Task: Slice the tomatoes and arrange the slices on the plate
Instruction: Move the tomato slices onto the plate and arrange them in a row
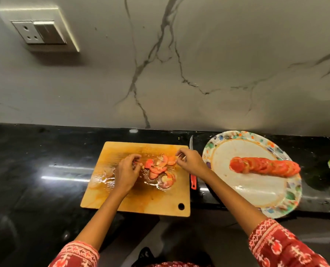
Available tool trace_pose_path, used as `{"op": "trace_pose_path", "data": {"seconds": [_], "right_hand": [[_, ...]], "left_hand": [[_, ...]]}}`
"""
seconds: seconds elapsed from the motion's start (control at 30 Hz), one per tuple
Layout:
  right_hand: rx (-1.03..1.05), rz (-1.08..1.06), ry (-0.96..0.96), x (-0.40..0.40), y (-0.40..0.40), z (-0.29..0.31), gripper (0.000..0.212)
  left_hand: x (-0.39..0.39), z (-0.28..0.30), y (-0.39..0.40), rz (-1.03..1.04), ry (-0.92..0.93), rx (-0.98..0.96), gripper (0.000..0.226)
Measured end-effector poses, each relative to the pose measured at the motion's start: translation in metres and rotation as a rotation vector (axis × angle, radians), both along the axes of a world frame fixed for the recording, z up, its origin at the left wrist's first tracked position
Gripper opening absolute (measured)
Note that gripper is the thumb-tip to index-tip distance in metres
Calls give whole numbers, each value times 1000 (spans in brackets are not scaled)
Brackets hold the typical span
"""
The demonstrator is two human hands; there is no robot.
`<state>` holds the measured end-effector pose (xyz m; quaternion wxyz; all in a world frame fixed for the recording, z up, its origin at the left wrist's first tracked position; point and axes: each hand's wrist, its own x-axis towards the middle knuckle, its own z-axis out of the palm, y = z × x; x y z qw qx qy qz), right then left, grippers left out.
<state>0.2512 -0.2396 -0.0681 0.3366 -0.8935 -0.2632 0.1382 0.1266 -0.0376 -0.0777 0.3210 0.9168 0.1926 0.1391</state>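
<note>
At the middle of the wet cutting board (121, 199), the fingertips of both hands close in on a loose heap of tomato slices (159, 170) from either side. Left hand (126, 173) has its fingers curled at the heap's left edge, apparently pinching a red piece, though the exact grip is too blurred to confirm. Right hand (189, 160) curls its fingers at the heap's far right corner, thumb and forefinger seemingly nipping a slice edge; again, contact cannot be told for certain. Working from 2 sides likely serves to gather the slippery pieces so they lift together. Both wrists bend downward, palms facing the board, forearms angling in from the patterned sleeves (275, 245) below. Beside the board's right edge lies a knife (193, 182) with a red handle, set down on the black counter (45, 160), probably parked while the hands do the moving. Further right, a patterned paper plate (256, 189) carries 1 overlapping row of slices (264, 167) across its middle, leaving bare room nearer the person for the next row
</note>
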Motion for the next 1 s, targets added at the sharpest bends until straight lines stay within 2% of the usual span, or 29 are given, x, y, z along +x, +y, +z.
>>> {"op": "trace_pose_path", "data": {"seconds": [0.17, 0.33, 0.47, 0.67, 0.77, 0.83, 0.9, 1.0], "right_hand": [[-205, 38, -62, -3, 40, 0, 22], [-297, 39, -39, 2, 39, 12, 16], [-164, -34, -19, 2, 39, 31, 12], [114, 30, 279, -39, 76, 57, 11], [192, 17, 338, -53, 89, 51, 11], [225, -65, 315, -52, 90, 44, 10], [117, -224, 192, -41, 84, 34, 7], [-220, -378, 83, -29, 72, 20, 15]], "left_hand": [[-3, -1, 30, -78, 39, -47, 29], [-4, -1, 43, -168, 41, -128, 23], [-5, 2, 43, -225, 27, -255, 20], [-5, 11, 31, -291, -69, -542, 19], [-5, 13, 37, -284, -87, -568, 15], [-5, 11, 45, -270, -83, -542, 13], [-5, 10, 54, -248, -87, -509, 13], [-6, 8, 64, -225, -92, -491, 16]]}}
